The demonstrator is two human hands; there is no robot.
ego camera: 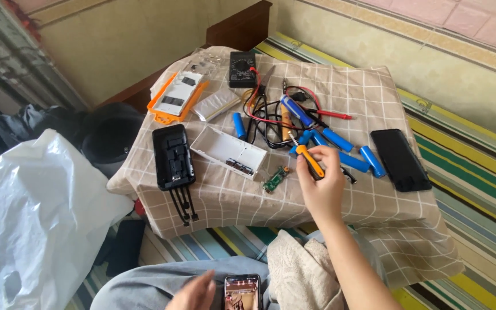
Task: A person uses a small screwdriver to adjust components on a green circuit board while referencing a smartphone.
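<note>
My right hand (pixel 321 183) is raised over the checked cloth (pixel 340 86) and grips a small orange-handled screwdriver (pixel 307 155), tip pointing up and left. Just left of it lies a small green circuit board (pixel 275 179) beside an open white case (pixel 229 151). Several blue cylindrical cells (pixel 351 152) lie behind the hand. My left hand (pixel 193 293) rests low on my lap, fingers loose, next to a phone (pixel 241 291) with a lit screen; it holds nothing.
A black power bank case with short cables (pixel 173 156), an orange-framed white case (pixel 178 96), a silver pack (pixel 217 104), a black multimeter (pixel 242 68) with red and black leads, a black phone (pixel 400 159), and a white plastic bag (pixel 30 218) at left.
</note>
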